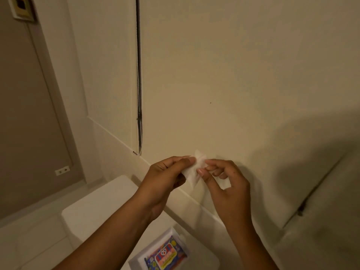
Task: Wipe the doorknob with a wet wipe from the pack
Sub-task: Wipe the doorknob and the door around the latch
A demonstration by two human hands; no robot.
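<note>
A small white wet wipe [192, 172] is held up in front of the cream wall, pinched from both sides. My left hand [165, 176] grips its left edge between thumb and fingers. My right hand [224, 178] pinches its right edge with thumb and fingertips. Below my forearms lies the wipe pack [165, 254], white with a colourful printed label, resting flat on a white surface. No doorknob shows in this view.
A white cabinet top [101, 207] sits under my left arm. A window blind with a bead chain [138, 94] hangs on the wall ahead. A wall socket [62, 170] is at the left. A cream upholstered panel [321, 201] stands at the right.
</note>
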